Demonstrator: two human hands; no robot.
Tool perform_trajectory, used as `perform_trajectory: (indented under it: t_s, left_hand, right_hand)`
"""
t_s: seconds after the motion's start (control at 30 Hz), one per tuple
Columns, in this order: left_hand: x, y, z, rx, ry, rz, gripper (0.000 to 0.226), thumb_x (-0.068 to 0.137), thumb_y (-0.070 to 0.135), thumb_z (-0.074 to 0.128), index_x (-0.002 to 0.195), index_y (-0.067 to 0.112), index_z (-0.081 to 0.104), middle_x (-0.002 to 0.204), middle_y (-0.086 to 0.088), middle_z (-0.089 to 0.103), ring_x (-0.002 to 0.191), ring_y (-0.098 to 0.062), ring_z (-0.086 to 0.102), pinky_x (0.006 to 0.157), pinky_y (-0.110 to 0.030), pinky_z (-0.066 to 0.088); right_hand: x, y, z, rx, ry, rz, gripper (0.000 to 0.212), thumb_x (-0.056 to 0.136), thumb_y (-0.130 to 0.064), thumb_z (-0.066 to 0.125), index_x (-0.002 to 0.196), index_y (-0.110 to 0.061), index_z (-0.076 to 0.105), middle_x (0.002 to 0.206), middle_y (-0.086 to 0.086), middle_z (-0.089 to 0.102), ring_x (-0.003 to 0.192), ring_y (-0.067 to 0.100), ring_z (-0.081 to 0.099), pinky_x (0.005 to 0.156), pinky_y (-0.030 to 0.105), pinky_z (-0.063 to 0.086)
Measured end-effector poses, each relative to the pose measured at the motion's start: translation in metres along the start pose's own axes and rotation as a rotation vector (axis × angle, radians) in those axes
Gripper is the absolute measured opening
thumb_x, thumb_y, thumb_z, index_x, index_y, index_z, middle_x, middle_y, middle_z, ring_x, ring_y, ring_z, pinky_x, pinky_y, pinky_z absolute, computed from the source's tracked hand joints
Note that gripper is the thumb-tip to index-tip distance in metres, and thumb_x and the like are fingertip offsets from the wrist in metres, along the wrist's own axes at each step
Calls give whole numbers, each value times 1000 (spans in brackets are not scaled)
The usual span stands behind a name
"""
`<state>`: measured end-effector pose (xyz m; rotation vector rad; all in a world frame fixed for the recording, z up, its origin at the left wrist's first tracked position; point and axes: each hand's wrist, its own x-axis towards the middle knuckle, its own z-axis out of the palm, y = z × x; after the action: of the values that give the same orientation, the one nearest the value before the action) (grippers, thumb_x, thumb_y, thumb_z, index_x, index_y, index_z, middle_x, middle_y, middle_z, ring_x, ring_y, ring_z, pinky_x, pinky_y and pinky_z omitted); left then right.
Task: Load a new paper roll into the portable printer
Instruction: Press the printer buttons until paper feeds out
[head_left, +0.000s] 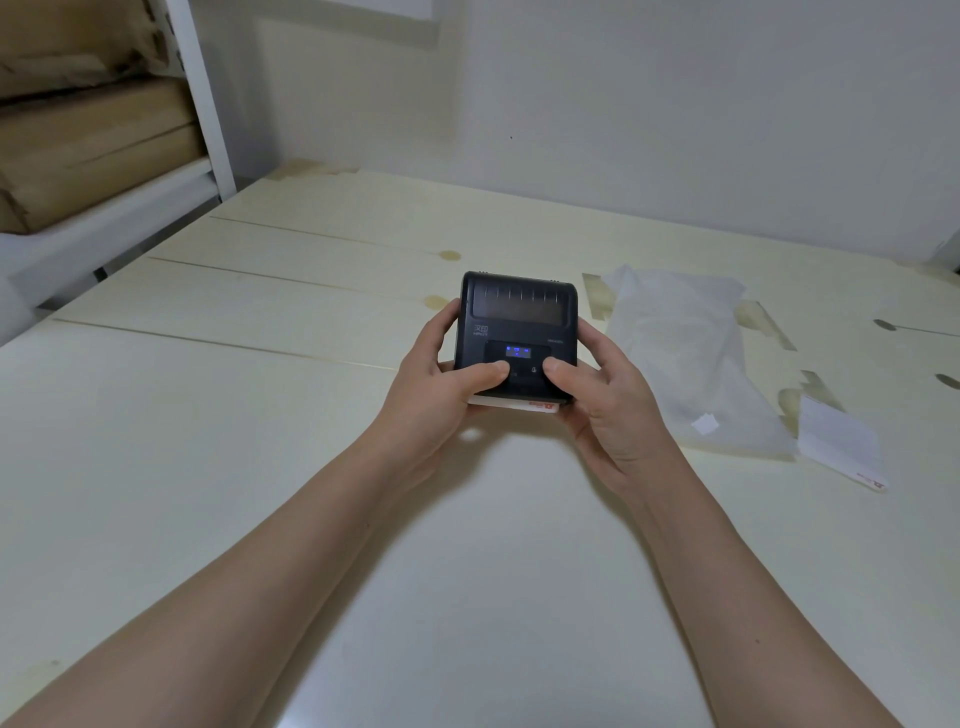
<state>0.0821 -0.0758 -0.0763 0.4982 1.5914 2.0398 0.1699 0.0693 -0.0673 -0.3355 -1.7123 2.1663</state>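
Both forearms reach forward to the portable printer (517, 332), which is held between the left hand (441, 384) and the right hand (605, 400) just above the table (260, 467); each hand is closed on one side of the body, with a thumb pressed on the control panel. I judge the loading nearly finished; the lid looks closed, the small display glows blue, and a white paper strip (519, 402) with red print comes out at the near edge (probably a feed test remains). It is black and compact, with a dark window in the lid; near on the right lie an empty plastic wrapper (685, 358) and a torn paper slip (841, 441).
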Motion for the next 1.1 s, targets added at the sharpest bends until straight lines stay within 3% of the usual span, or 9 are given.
perform_trajectory:
  t_s: [0.33, 0.5, 0.77, 0.9, 1.1]
  left_hand:
    - [0, 0, 0, 7, -13, 9, 80, 76, 8, 70, 145, 36, 40, 112, -11, 76, 101, -32, 73, 102, -53, 50]
    - [-1, 0, 0, 33, -25, 31, 77, 84, 6, 70, 146, 36, 37, 112, -10, 75, 100, -30, 74, 102, -51, 50]
    - [0, 3, 2, -1, -73, 59, 43, 103, 24, 46, 146, 32, 43, 130, 5, 68, 113, -16, 68, 101, -42, 52]
    - [-1, 3, 1, 0, -100, 81, 40, 106, 21, 39, 144, 30, 46, 133, 4, 66, 114, -16, 68, 90, -31, 58]
    - [1, 0, -1, 0, -95, 87, 42, 105, 21, 40, 146, 31, 43, 135, 5, 64, 117, -17, 66, 93, -34, 57]
  right_hand:
    - [0, 0, -1, -21, -4, -1, 55, 90, 1, 57, 141, -16, 43, 121, 20, 68, 110, 37, 65, 95, 47, 51]
    - [0, 1, -2, -43, 3, -6, 59, 87, -1, 61, 141, -17, 43, 120, 19, 68, 111, 36, 65, 101, 52, 48]
    - [3, 2, -3, -95, 66, -4, 69, 77, -7, 65, 141, -20, 43, 115, 15, 71, 112, 39, 63, 100, 52, 46]
    - [3, 1, -4, -110, 69, -14, 63, 85, 0, 63, 141, -20, 43, 115, 15, 71, 112, 39, 63, 98, 49, 47]
    - [2, 1, -5, -122, 60, -20, 62, 84, -3, 63, 140, -22, 44, 114, 12, 72, 111, 35, 65, 102, 53, 46]
